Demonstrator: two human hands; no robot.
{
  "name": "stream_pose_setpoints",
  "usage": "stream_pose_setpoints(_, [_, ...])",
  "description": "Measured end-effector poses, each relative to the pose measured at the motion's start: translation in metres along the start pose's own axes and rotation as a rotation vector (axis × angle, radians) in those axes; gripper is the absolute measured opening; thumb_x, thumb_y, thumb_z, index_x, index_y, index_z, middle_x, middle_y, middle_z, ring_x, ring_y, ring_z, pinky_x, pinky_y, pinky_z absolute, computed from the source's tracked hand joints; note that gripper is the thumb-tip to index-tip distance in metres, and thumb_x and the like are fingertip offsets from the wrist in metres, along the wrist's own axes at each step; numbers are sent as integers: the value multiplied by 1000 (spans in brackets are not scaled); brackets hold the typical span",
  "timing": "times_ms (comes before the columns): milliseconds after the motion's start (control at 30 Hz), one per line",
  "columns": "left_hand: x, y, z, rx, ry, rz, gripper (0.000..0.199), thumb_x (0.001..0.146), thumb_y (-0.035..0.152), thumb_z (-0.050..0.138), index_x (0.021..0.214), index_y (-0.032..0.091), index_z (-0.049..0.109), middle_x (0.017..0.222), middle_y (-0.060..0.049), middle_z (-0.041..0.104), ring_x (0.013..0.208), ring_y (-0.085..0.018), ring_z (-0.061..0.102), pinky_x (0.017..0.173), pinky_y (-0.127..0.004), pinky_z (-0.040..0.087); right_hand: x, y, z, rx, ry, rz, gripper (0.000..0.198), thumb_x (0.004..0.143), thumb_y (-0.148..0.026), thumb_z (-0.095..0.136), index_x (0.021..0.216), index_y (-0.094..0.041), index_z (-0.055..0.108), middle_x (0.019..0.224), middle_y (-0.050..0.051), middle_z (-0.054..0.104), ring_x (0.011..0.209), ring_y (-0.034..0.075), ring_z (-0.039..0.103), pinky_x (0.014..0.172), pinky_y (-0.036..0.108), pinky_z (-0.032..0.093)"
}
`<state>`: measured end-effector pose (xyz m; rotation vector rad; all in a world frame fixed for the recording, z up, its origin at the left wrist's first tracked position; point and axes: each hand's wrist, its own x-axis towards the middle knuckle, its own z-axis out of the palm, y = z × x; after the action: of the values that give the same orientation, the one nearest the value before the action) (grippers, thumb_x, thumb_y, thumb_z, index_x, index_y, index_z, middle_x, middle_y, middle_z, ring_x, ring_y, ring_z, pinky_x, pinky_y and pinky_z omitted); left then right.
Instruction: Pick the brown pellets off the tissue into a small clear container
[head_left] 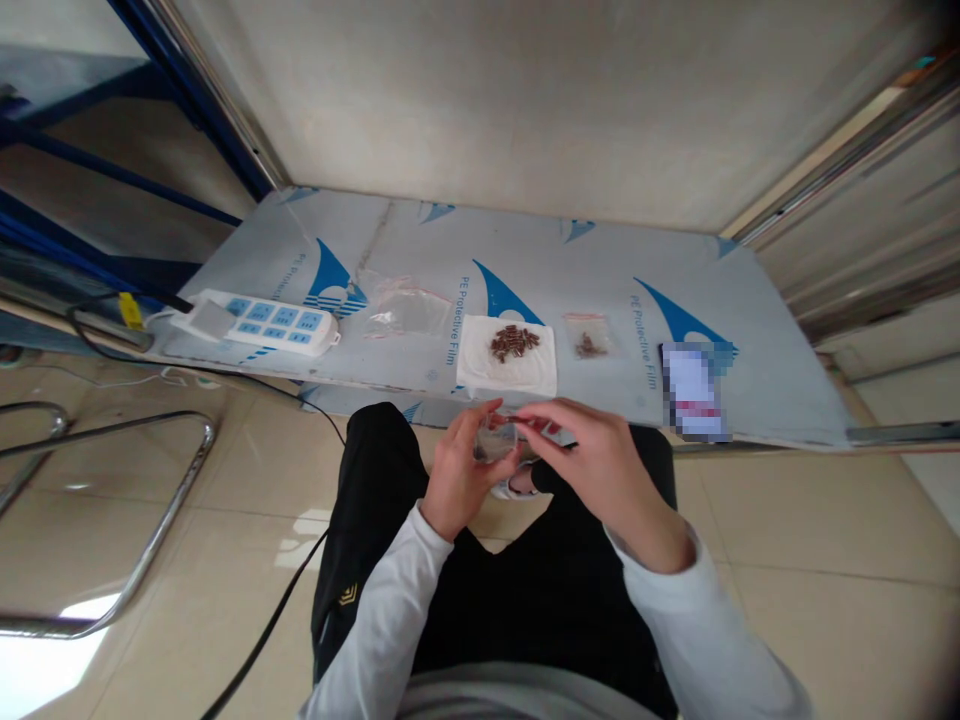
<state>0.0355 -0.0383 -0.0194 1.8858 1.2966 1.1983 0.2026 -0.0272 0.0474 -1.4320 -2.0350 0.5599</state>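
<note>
Over my lap, just off the table's front edge, my left hand [461, 470] grips a small clear plastic bag [495, 442] between thumb and fingers. Pinched at the bag's mouth, my right hand [596, 455] holds a small dark brown piece [514, 421], too small to make out fully. Beyond both hands, a heap of small brown cylindrical pieces [514, 343] lies on a white cloth or paper square [480, 376]. To its right is a zip bag [587, 336] with a few brown pieces inside.
Empty clear bags [405, 308] lie left of the white square. A white power strip [274, 325] with a plugged-in cable sits at the table's left. A blurred-out phone [694, 392] rests at the right front edge. A metal chair frame [176, 510] stands on the floor at left.
</note>
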Motion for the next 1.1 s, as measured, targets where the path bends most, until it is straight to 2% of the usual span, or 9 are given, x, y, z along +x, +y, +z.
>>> stream_pose_setpoints(133, [0, 3, 5, -5, -44, 25, 51, 77, 20, 74, 124, 22, 54, 106, -6, 70, 98, -21, 68, 88, -34, 55, -10, -17, -14, -190, -216, -164, 24, 93, -13, 54, 108, -24, 68, 105, 7, 71, 96, 23, 66, 84, 39, 54])
stream_pose_setpoints(233, [0, 7, 6, -7, -51, 11, 52, 76, 22, 76, 123, 22, 55, 108, -7, 70, 99, -22, 68, 88, -35, 55, -10, -17, -14, -189, -272, -210, 26, 94, -13, 51, 113, -22, 66, 110, 8, 68, 105, 24, 63, 91, 42, 52])
stream_pose_setpoints(367, [1, 12, 1, -13, -42, 9, 54, 76, 27, 77, 125, 20, 54, 104, -7, 71, 96, -21, 69, 87, -34, 54, -18, -11, -9, -30, -183, -107, 14, 94, -26, 57, 99, -22, 70, 114, 8, 59, 98, 20, 64, 88, 37, 53])
stream_pose_setpoints(500, [2, 12, -5, -136, -141, -22, 69, 71, 33, 81, 131, 20, 50, 114, -10, 69, 102, -23, 67, 92, -37, 53, -20, 2, -7, 53, -61, 11, 10, 90, -26, 62, 88, -22, 71, 111, 8, 60, 97, 20, 65, 79, 32, 55])
stream_pose_setpoints(567, [4, 10, -8, -303, -137, -98, 56, 77, 38, 76, 126, 19, 56, 115, -11, 70, 102, -23, 68, 92, -37, 53, -16, 6, -10, 97, -69, 51, 11, 90, -25, 61, 89, -23, 72, 101, 5, 68, 93, 20, 67, 75, 29, 54])
stream_pose_setpoints(667, [10, 10, -11, -448, -44, -213, 23, 88, 37, 64, 99, 18, 69, 95, -7, 75, 88, -19, 70, 84, -32, 55, -9, 8, -19, 163, -118, 76, 12, 90, -27, 62, 90, -24, 73, 88, 1, 75, 80, 18, 69, 72, 29, 53])
stream_pose_setpoints(733, [15, 11, -11, -437, 17, -230, 20, 87, 36, 66, 88, 18, 71, 83, -5, 75, 79, -17, 70, 79, -30, 55, -6, 8, -24, 212, -113, 96, 13, 88, -30, 63, 90, -24, 74, 89, 1, 76, 80, 19, 70, 73, 30, 54])
stream_pose_setpoints(933, [33, 10, -5, -318, 122, -138, 19, 84, 37, 69, 84, 17, 72, 77, -4, 73, 75, -16, 67, 76, -28, 51, 9, 22, -28, 402, -71, 167, 22, 85, -38, 66, 87, -19, 75, 82, 4, 76, 73, 19, 70, 68, 31, 56])
stream_pose_setpoints(1100, [61, 1, 3, -398, 79, -97, 23, 87, 39, 65, 84, 17, 67, 77, -3, 72, 73, -13, 66, 73, -26, 51, 24, 26, -15, 398, 155, 139, 20, 85, -35, 66, 97, -20, 72, 91, 4, 75, 82, 19, 70, 74, 31, 55])
